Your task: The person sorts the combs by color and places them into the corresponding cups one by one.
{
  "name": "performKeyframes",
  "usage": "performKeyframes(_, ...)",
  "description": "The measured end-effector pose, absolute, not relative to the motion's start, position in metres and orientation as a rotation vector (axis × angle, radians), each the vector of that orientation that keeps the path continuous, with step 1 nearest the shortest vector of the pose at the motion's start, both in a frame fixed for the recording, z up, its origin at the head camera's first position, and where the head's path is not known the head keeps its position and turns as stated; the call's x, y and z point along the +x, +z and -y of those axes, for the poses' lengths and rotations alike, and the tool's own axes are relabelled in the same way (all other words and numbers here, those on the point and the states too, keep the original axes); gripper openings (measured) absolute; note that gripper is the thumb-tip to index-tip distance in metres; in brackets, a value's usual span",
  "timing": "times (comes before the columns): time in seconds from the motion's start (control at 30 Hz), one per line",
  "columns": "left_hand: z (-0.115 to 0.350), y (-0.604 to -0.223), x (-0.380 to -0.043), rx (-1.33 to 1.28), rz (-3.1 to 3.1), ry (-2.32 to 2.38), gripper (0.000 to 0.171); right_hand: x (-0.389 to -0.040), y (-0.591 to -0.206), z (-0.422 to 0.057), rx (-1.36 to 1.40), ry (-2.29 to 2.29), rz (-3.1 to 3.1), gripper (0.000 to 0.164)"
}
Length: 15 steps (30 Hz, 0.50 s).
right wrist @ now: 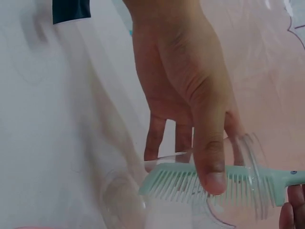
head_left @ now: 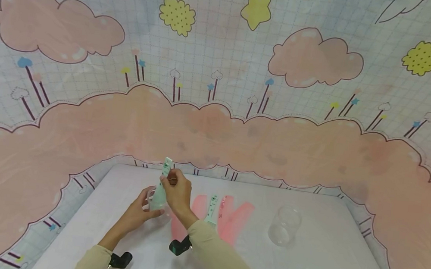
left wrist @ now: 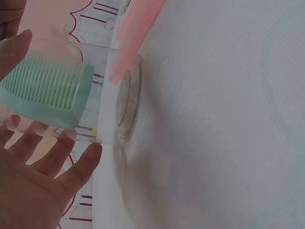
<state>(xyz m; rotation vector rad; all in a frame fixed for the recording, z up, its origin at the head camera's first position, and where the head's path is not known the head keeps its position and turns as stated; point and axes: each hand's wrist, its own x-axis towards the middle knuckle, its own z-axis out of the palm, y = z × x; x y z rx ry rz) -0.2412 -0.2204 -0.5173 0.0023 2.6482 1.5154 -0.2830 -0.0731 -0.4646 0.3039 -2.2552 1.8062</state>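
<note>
My left hand (head_left: 140, 209) grips a clear plastic cup (left wrist: 107, 129), thumb on one side and fingers spread round the other. Inside the cup sits the toothed end of a mint green comb (right wrist: 176, 179), its teeth showing through the wall. My right hand (head_left: 177, 193) pinches that comb's patterned handle, which sticks up out of the cup mouth in the head view. Only a few fingertips of the right hand (right wrist: 291, 210) show in the right wrist view. The cup's round base faces the white table in the left wrist view.
Pink combs (head_left: 236, 216) lie spread on the white table (head_left: 328, 258), with another mint green comb (head_left: 212, 205) among them. A second clear cup (head_left: 284, 227) stands to the right. Behind the table hangs a printed cloth (head_left: 238, 145). Both wrists carry black cameras (head_left: 120, 259).
</note>
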Motion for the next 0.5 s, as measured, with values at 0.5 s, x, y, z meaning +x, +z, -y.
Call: performKeyframes(0.5, 0.220, -0.519, -0.239, 0.053, -2.664, 1.558, 0.093, -0.287, -0.481, 0.067, 0.302, 1.769, 2.259, 0.012)
